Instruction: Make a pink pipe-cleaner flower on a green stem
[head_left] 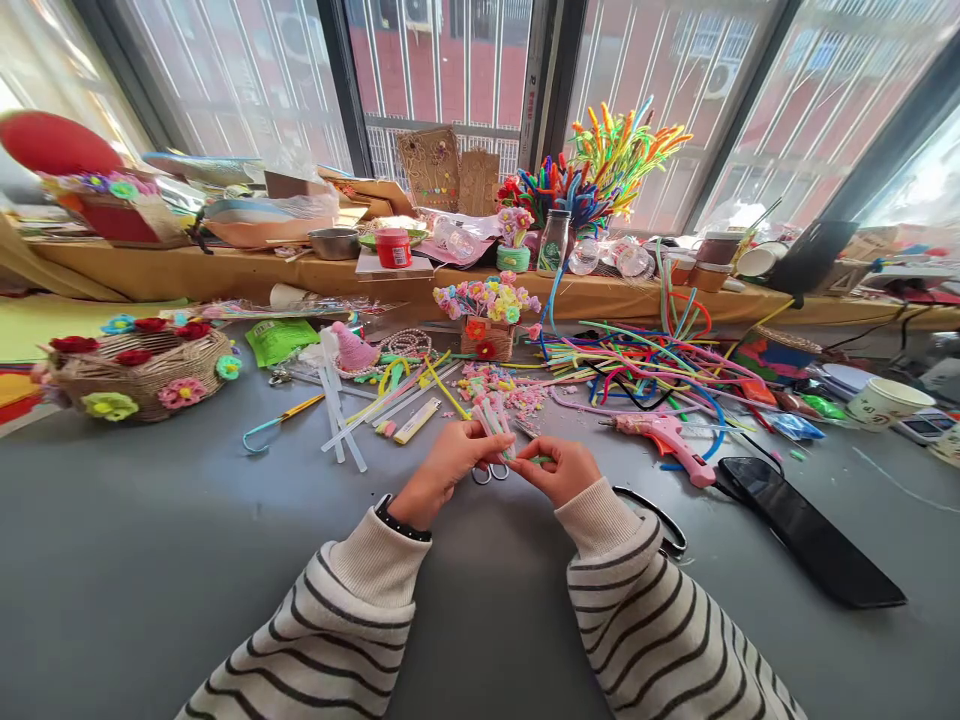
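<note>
My left hand [452, 460] is closed on a small pink and white bundle [493, 418] above the grey table [300, 590]. Close beside it on the right, my right hand [561, 468] is pinched near the bundle's lower end, with a bit of green at its fingertips; exactly what it grips is too small to tell. Scissors [490, 474] lie beneath the hands, their handles showing. Behind the bundle are scattered pink and pastel pieces [517, 388]. Translucent sticks [341, 405] and a yellow-white lighter-like piece [417, 421] lie to the left.
A pink glue gun [667, 440] and a black case [814, 535] lie at right. Colourful pipe cleaners [637, 365] spread behind. A flower-decorated rope basket [142, 372] stands at left, a small flower basket [486, 338] at centre back, below a crowded ledge [247, 284].
</note>
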